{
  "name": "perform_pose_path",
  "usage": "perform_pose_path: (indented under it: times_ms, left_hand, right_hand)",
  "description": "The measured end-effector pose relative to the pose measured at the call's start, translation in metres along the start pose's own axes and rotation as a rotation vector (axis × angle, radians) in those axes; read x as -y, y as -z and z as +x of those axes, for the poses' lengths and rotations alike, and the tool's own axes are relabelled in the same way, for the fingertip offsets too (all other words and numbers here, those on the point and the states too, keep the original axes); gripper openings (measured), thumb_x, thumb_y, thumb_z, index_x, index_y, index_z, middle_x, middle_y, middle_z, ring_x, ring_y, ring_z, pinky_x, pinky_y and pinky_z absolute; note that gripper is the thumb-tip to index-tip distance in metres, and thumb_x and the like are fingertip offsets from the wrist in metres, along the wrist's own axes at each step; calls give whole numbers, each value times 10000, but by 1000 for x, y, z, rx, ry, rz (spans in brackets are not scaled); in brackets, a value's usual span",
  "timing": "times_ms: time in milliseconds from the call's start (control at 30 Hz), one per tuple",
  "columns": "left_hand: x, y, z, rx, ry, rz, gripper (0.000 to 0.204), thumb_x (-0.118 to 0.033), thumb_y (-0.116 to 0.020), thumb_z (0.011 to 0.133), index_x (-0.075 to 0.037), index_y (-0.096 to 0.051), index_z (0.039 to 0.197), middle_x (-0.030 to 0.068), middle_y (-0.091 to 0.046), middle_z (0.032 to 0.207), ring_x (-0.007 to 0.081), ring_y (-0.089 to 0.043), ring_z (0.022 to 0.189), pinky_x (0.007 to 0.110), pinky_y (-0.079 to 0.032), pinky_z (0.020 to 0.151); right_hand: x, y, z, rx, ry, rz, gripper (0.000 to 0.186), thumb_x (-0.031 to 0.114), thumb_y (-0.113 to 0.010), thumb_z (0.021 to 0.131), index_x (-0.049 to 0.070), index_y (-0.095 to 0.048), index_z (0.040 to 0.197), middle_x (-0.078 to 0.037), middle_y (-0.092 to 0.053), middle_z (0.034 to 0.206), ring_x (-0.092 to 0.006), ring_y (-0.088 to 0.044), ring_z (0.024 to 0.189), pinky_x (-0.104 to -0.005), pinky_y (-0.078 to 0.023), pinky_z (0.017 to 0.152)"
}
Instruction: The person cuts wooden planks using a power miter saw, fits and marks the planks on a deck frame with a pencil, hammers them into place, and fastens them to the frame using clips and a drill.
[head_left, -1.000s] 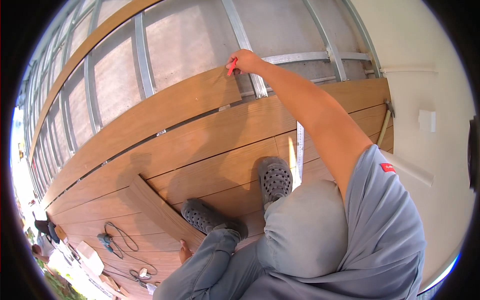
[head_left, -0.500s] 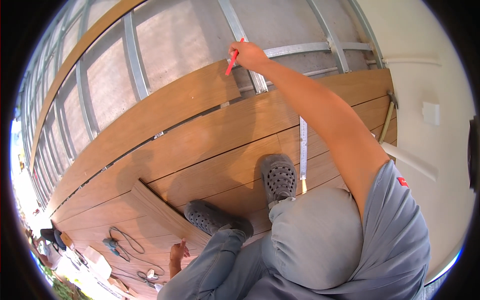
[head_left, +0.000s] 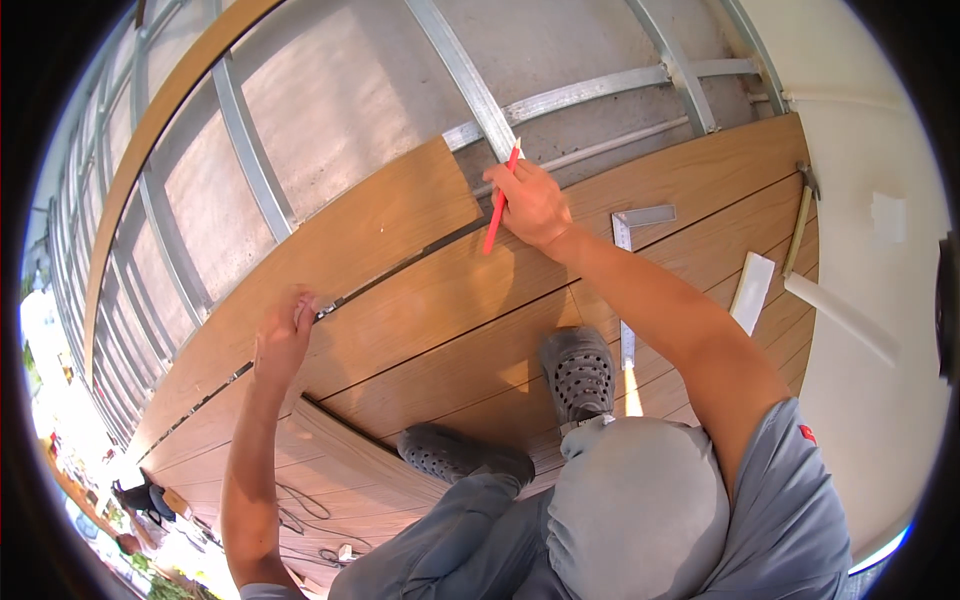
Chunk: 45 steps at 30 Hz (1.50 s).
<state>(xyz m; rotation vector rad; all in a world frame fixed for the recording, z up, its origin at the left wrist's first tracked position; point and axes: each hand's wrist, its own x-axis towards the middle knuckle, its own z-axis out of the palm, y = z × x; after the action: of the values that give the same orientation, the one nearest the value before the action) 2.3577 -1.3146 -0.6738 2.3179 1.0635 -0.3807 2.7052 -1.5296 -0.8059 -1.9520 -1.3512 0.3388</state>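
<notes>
My right hand [head_left: 535, 205] is closed around a red pencil [head_left: 494, 225], its pale tip pointing up and away. This hand is just right of the end of a loose wood deck board [head_left: 400, 195], above the gap along the board's near edge. Farther left, my left hand [head_left: 283, 338] reaches over the same board's near edge, beside the dark gap. Its fingers are slightly blurred but look loosely apart, with nothing visible in them. Whether they touch the board I cannot tell.
Metal joists [head_left: 470, 85] stand over bare concrete beyond the boards. On the laid decking [head_left: 440, 310] lie a metal square [head_left: 645, 215], a white-faced offcut [head_left: 752, 290], a hammer [head_left: 798, 230] and a loose plank [head_left: 350, 450]. A cable [head_left: 305, 505] trails at lower left. A pale wall [head_left: 860, 180] rises at right.
My right hand has drawn the pencil back toward me and to the right, off the board's far corner. My left hand has moved from beside my leg up to the board's edge.
</notes>
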Motion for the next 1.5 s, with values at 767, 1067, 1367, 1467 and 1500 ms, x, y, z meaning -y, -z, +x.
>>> perform_pose_path:
  times_ms: [767, 1067, 1367, 1467, 1500]
  left_hand:
    - [-130, -56, 235, 485, 79, -584, 421, -440, -589, 1027, -33, -688, 1070, -35, -610, 862, 77, -508, 832, 267, -430, 780]
    - [-132, -68, 235, 338, 56, -419, 484, -490, -624, 990, -27, -656, 851, 19, -542, 693, 120, -472, 673, 289, -427, 677]
    - [-142, -104, 204, -358, -190, 143, 595, -580, -542, 978, -17, -693, 1098, 153, -706, 1093, 280, -647, 1098, 436, -469, 962]
    - [-154, -133, 176, -623, -238, 318, 702, -536, -513, 1001, 39, -515, 1404, 189, -513, 1471, 320, -428, 1412, 472, -311, 1179]
    - [-160, -139, 166, -636, -229, 303, 702, -536, -513, 1001, 39, -515, 1404, 189, -513, 1471, 320, -428, 1412, 472, -311, 1179]
  right_hand:
    - [8, 3, 9, -81, -37, 10, 302, 77, -743, 695, 70, -622, 972, -90, -591, 836, -280, -607, 830, -393, -512, 730]
    - [6, 2, 9, -27, -46, -8, 336, 17, -760, 680, 69, -641, 990, -108, -643, 876, -323, -637, 846, -416, -531, 752]
    - [7, -6, 8, -65, -34, -16, 340, 2, -741, 716, 73, -637, 1031, -111, -655, 887, -329, -634, 866, -433, -530, 756]
    - [4, -7, 5, -80, -60, -26, 334, -15, -721, 735, 77, -632, 1044, -113, -653, 877, -335, -630, 856, -438, -523, 749]
    - [2, -5, 4, -90, -77, -23, 325, -18, -712, 752, 79, -630, 1051, -115, -651, 871, -339, -627, 854, -442, -518, 746]
